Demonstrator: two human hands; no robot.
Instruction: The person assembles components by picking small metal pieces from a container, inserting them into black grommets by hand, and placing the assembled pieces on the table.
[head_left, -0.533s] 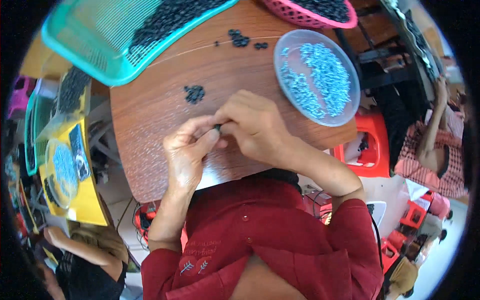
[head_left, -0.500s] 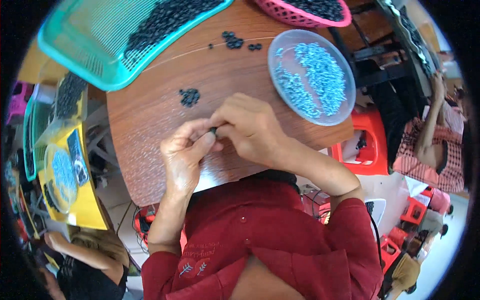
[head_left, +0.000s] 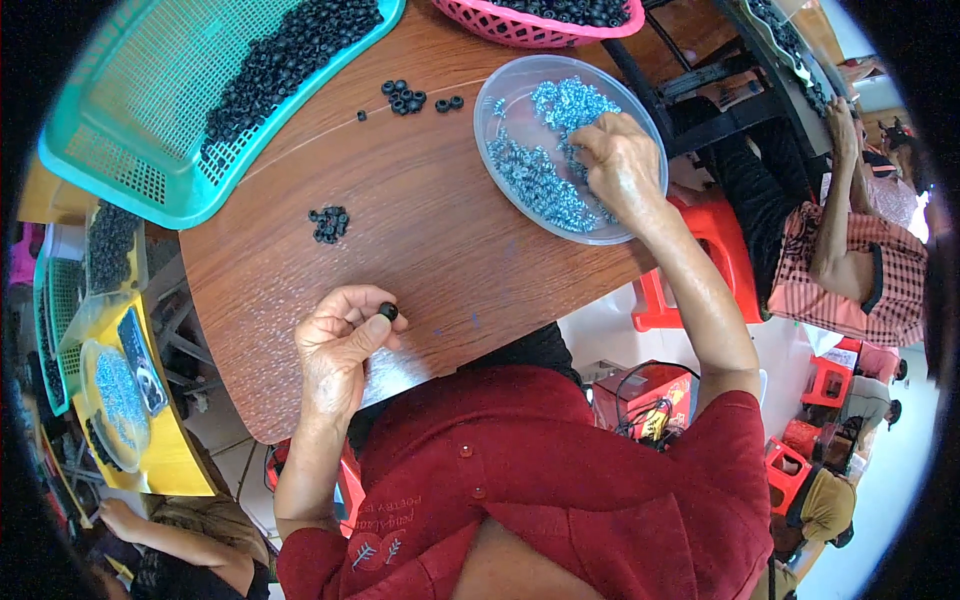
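Observation:
Between the thumb and forefinger of my left hand, above the near part of the table, is a small round black plastic piece. My right hand reaches into a round clear plastic tub. Its fingers are pinched together down at the heap of tiny shiny blue-silver pieces, which look like small springs. Whatever the fingertips grip there is hidden. On the tabletop lies a cluster of black pieces, and farther back is another small group of black pieces, some showing a hole.
A teal mesh basket with many black pieces stands at the far left, a pink basket of them at the far edge. A red stool is beyond the wooden table's right edge. Other people sit at tables on both sides.
My hands have parted. The right one has moved from beside the left to the tub on the right; the left one keeps hold of the black piece. The view has shifted a little.

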